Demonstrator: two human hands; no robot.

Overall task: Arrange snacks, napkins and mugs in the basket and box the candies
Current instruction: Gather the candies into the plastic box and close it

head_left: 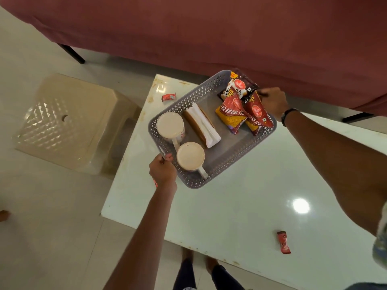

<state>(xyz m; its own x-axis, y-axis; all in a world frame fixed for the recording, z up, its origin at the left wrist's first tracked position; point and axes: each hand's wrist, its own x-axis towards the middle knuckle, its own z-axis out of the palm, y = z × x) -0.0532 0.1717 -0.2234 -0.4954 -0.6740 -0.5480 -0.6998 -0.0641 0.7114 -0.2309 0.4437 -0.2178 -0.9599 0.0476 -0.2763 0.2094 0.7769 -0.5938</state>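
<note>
A grey perforated basket (227, 162) rests on the white table (240, 206). Inside it stand two white mugs (170, 124) (190, 156) at the left end. A stack of napkins (204, 127) lies in the middle, and several red and yellow snack packets (231, 116) lean at the right end. My left hand (163, 171) grips the basket's near left rim. My right hand (273, 102) grips the far right rim behind the packets. Two red candies lie on the table, one (168, 97) at the far left and one (283, 241) near the front edge.
A beige plastic stool (69, 124) stands on the tiled floor left of the table. A maroon sofa (209, 32) on black legs runs along the far side. My feet (199, 266) show below the table's near edge.
</note>
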